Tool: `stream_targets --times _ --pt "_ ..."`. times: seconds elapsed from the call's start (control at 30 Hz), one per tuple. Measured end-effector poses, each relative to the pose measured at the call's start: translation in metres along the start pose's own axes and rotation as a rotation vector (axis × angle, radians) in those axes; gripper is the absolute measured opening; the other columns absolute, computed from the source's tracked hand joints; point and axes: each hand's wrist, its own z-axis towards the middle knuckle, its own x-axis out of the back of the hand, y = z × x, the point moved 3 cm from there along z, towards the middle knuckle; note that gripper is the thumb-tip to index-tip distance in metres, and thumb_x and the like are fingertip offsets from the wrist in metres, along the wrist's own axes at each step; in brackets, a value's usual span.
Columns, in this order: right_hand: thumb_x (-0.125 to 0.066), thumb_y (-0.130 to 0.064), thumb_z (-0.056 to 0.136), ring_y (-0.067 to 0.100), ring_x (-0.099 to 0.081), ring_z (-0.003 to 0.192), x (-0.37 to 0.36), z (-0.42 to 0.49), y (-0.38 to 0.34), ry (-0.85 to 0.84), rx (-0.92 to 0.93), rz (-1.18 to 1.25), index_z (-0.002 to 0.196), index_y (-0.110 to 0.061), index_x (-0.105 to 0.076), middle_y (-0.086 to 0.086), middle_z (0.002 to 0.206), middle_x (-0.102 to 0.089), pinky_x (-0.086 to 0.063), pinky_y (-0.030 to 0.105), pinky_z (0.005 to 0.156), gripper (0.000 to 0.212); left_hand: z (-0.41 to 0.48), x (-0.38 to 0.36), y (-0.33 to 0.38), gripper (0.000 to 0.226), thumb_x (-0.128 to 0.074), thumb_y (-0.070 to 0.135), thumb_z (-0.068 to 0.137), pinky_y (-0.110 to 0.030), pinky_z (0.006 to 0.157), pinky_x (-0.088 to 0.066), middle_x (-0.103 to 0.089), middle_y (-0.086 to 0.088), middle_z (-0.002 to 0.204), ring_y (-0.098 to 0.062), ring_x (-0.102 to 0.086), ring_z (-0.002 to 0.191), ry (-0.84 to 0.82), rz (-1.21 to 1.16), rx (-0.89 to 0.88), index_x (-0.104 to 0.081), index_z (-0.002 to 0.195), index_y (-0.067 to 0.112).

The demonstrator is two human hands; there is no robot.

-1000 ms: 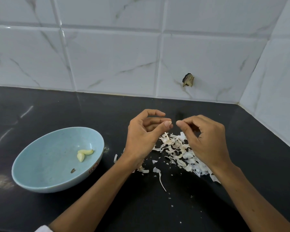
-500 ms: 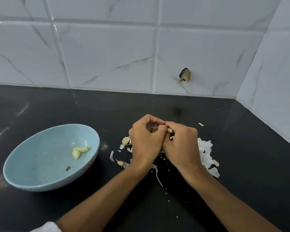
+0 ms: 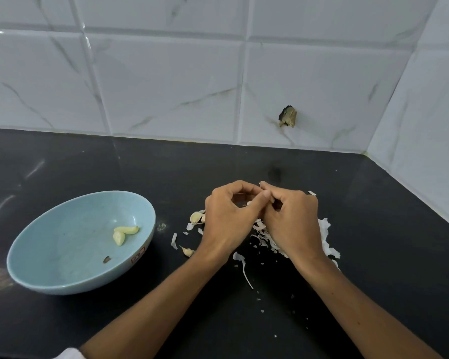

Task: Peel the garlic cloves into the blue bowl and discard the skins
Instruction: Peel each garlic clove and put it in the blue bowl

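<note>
Two peeled cloves (image 3: 125, 233) lie touching each other inside the blue bowl (image 3: 75, 283), on its right inner slope; a small dark scrap sits lower in the bowl. Bowl stands on the black counter (image 3: 373, 268), well to the left of the work. Left hand (image 3: 228, 218) and right hand (image 3: 293, 221) are drawn together above the counter, fingers curled, tips meeting. They pinch something small between them, mostly hidden. Only a pale tip (image 3: 261, 183) shows above the fingers; judged to be a garlic clove being stripped. Loose skins (image 3: 327, 239) lie scattered under and to the right of the right hand, with flecks trailing toward the near edge. Unpeeled clove (image 3: 196, 216) rests just left of the left hand, a smaller one (image 3: 188, 251) nearer the bowl. Step in hand, by my reading: peeling, about midway through the batch. Next move calls for freeing the last skin, then carrying the bare clove left and dropping it in the bowl, without sweeping skin along with it. Skins not yet discarded; gathering them comes last.
</note>
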Motion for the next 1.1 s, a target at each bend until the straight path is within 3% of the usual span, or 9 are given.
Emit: stream_targets --times 0.17,0.27,0.33,0.43,0.5,0.67,0.8,0.93,1.1 --pt "-0.064 -0.006 0.093 0.022 -0.065 0.053 -0.001 0.000 0.000 -0.046 -0.009 -0.038 0.125 -0.011 -0.071 0.010 0.073 -0.075 -0.058 0.038 0.065 0.034 0.003 0.003 -0.001 0.005 -0.082 0.021 0.085 -0.026 0.083 -0.059 -0.077 0.013 0.085 0.002 -0.072 0.085 0.019 0.111 -0.094 -0.081 0.086 0.026" --pt "-0.063 -0.006 0.095 0.012 -0.052 0.042 -0.001 -0.001 -0.001 -0.068 -0.010 -0.045 0.128 -0.011 -0.069 0.004 0.062 -0.071 -0.049 0.019 0.055 0.034 0.004 0.003 -0.003 0.004 -0.082 0.019 0.086 -0.025 0.076 -0.061 -0.077 0.010 0.084 0.000 -0.072 0.082 0.026 0.101 -0.076 -0.082 0.088 0.022" --pt "-0.061 -0.005 0.096 0.011 -0.056 0.046 0.000 0.000 -0.001 -0.084 -0.007 -0.018 0.130 -0.011 -0.067 -0.002 0.057 -0.066 -0.047 0.010 0.057 0.035 0.006 0.003 -0.007 0.002 -0.080 0.017 0.088 -0.032 0.074 -0.064 -0.077 0.007 0.083 -0.006 -0.074 0.082 0.018 0.050 -0.033 -0.082 0.088 0.019" --pt "-0.057 -0.004 0.099 0.002 -0.061 0.056 -0.002 0.000 0.000 -0.126 0.011 0.005 0.135 -0.010 -0.063 -0.012 0.054 -0.058 -0.048 0.012 0.055 0.037 0.007 0.003 -0.010 0.004 -0.079 0.016 0.089 -0.040 0.076 -0.064 -0.076 0.008 0.082 -0.009 -0.074 0.084 0.032 0.051 -0.038 -0.081 0.087 0.019" --pt "-0.056 -0.003 0.099 0.000 -0.061 0.057 -0.003 0.000 0.000 -0.146 0.026 0.010 0.137 -0.011 -0.061 -0.008 0.057 -0.061 -0.049 0.015 0.055 0.039 0.007 0.004 -0.011 0.006 -0.078 0.016 0.089 -0.042 0.076 -0.063 -0.075 0.011 0.082 -0.008 -0.072 0.084 0.044 0.081 -0.064 -0.079 0.085 0.021" --pt "-0.059 -0.004 0.099 0.025 -0.073 0.080 -0.004 -0.001 -0.002 -0.148 0.061 0.106 0.145 -0.010 -0.052 0.016 0.086 -0.075 -0.059 0.036 0.073 0.047 0.008 0.005 -0.008 0.010 -0.074 0.017 0.093 -0.044 0.075 -0.061 -0.074 0.010 0.083 -0.007 -0.070 0.081 0.050 0.109 -0.071 -0.076 0.085 0.023" --pt "-0.059 -0.003 0.099 0.031 -0.073 0.085 -0.004 -0.002 -0.003 -0.138 0.059 0.197 0.145 -0.012 -0.052 0.015 0.098 -0.076 -0.060 0.045 0.076 0.047 0.009 0.006 -0.008 0.013 -0.071 0.016 0.095 -0.043 0.081 -0.061 -0.076 0.007 0.087 -0.010 -0.072 0.086 0.050 0.040 -0.020 -0.074 0.085 0.024" --pt "-0.063 -0.005 0.098 0.002 -0.072 0.097 -0.001 0.000 -0.007 -0.093 0.062 0.245 0.134 -0.011 -0.063 -0.007 0.111 -0.074 -0.060 0.025 0.086 0.037 0.010 0.007 -0.008 0.007 -0.069 0.018 0.097 -0.031 0.085 -0.058 -0.075 0.006 0.090 -0.007 -0.071 0.089 0.053 0.020 -0.006 -0.074 0.092 0.020" --pt "-0.075 -0.011 0.090 -0.007 -0.071 0.089 0.005 0.002 -0.008 -0.023 0.067 0.267 0.117 -0.010 -0.070 -0.019 0.096 -0.071 -0.056 0.012 0.078 0.027 0.011 0.007 -0.007 0.007 -0.068 0.022 0.098 -0.034 0.088 -0.058 -0.075 0.005 0.095 -0.011 -0.070 0.095 0.048 -0.001 -0.001 -0.074 0.097 0.018"
